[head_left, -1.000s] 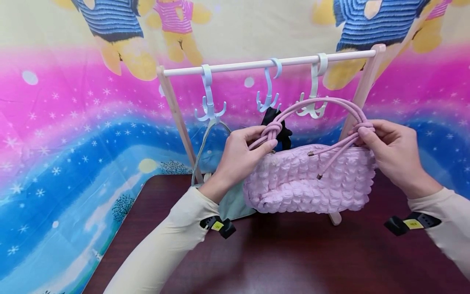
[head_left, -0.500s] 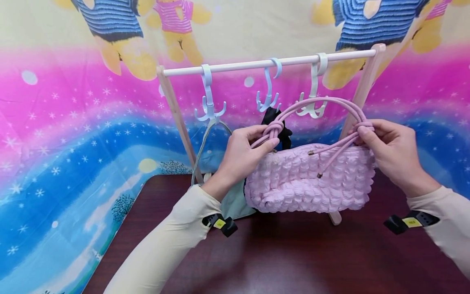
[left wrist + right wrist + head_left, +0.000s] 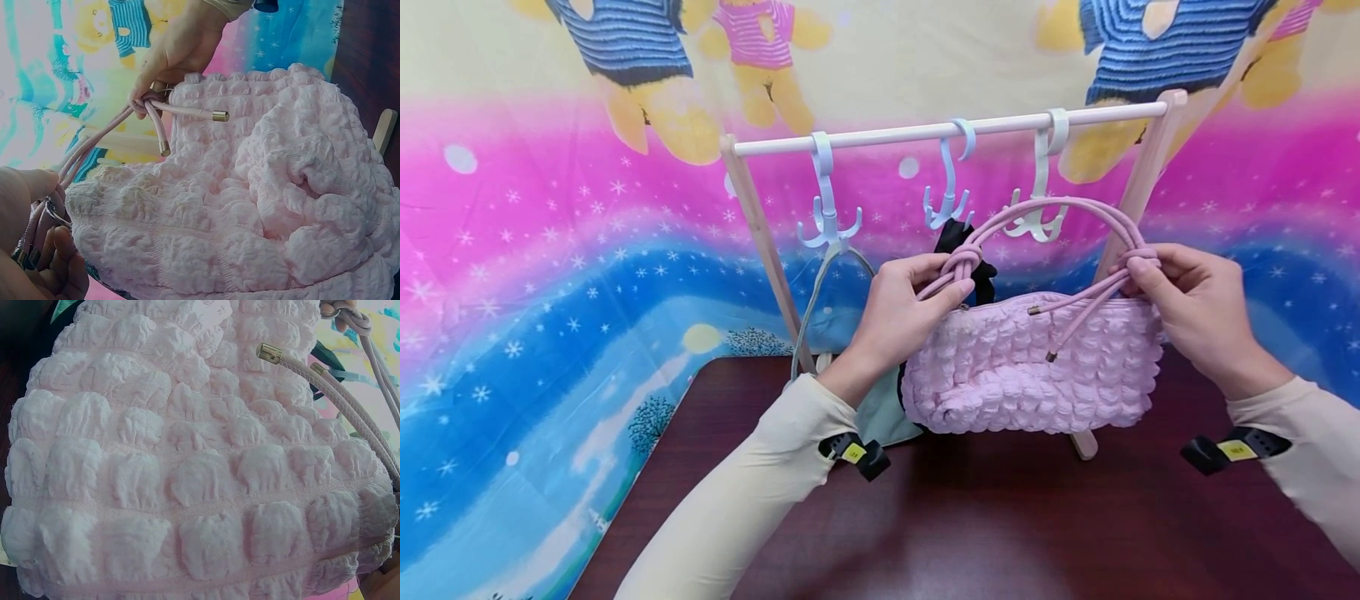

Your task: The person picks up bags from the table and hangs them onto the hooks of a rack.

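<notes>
A pink puffy handbag (image 3: 1037,367) hangs in the air from its double-cord handle (image 3: 1060,202), in front of a small rack. At the left knot of the handle, my left hand (image 3: 902,308) pinches the cords between thumb and fingers. The right knot is pinched by my right hand (image 3: 1198,308). Two cord ends with metal tips dangle over the bag's front, seen close in the right wrist view, where the puffy fabric (image 3: 200,475) fills most of the frame. The handle's arch overlaps the pale green hook (image 3: 1037,225) in the head view; whether they touch I cannot tell.
The wooden rack (image 3: 887,137) carries two blue hooks, the left one (image 3: 827,225) and the middle one (image 3: 947,208). A pale green bag (image 3: 883,412) hangs from the left hook, and a black item (image 3: 981,279) shows behind the pink bag. Beneath is a dark red table (image 3: 970,517).
My left hand has shifted slightly right with its end of the handle, and my right hand slightly left. Both still hold the pink handbag, which stays nearly in place.
</notes>
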Demonstrator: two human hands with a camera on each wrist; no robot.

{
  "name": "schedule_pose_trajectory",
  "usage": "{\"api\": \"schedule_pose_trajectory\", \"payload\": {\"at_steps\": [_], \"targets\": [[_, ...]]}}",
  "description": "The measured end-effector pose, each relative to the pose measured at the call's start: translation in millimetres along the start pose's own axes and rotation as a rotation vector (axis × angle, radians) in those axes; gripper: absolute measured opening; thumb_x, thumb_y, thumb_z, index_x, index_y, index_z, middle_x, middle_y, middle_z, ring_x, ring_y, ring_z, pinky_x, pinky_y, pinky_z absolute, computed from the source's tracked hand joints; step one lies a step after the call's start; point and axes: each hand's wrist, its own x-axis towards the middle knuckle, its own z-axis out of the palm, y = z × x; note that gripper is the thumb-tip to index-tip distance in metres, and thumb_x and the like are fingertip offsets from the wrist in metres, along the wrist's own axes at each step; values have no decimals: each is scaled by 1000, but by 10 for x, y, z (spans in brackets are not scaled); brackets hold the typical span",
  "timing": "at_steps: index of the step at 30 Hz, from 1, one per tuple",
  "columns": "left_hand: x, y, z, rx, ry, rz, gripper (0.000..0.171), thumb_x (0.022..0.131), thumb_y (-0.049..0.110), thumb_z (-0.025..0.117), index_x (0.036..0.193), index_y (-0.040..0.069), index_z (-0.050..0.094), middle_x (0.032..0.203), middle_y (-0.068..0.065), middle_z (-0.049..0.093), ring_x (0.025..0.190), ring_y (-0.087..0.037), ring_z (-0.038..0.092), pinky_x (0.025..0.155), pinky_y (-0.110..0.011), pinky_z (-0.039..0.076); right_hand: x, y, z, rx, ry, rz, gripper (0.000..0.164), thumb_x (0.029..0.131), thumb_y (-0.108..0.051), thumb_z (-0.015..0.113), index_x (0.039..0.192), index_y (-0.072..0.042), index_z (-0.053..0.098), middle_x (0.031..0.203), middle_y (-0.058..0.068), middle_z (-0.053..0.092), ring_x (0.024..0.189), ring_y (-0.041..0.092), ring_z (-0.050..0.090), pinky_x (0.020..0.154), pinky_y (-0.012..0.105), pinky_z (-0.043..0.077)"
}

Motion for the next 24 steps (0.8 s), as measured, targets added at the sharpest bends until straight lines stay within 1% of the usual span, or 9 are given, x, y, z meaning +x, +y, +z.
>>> {"api": "schedule_pose_trajectory", "payload": {"at_steps": [6, 15, 24], "targets": [[17, -10, 6, 9, 12, -5, 35, 93, 22, 74, 125, 10, 72, 109, -6, 77, 91, -9, 72, 74, -23, 57, 3, 13, 1, -12, 0, 8, 18, 96, 3, 62, 109, 0, 74, 83, -6, 78, 75, 2, 73, 71, 11, 55], [37, -9, 39, 17, 13, -25, 36, 93, 25, 74, 126, 10, 71, 110, -6, 77, 90, -10, 72, 73, -23, 57, 5, 43, 6, 20, 2, 17, 17, 96, 2, 63, 109, 2, 74, 83, -5, 78, 75, 3, 73, 70, 11, 54], [55, -20, 54, 33, 15, -23, 36, 93, 25, 74, 126, 10, 71, 109, -7, 77, 91, -10, 72, 74, -22, 56, 9, 71, 6, -7, 3, 10, 17, 96, 2, 63, 109, 3, 74, 83, -6, 78, 74, 3, 72, 69, 11, 54]]}}
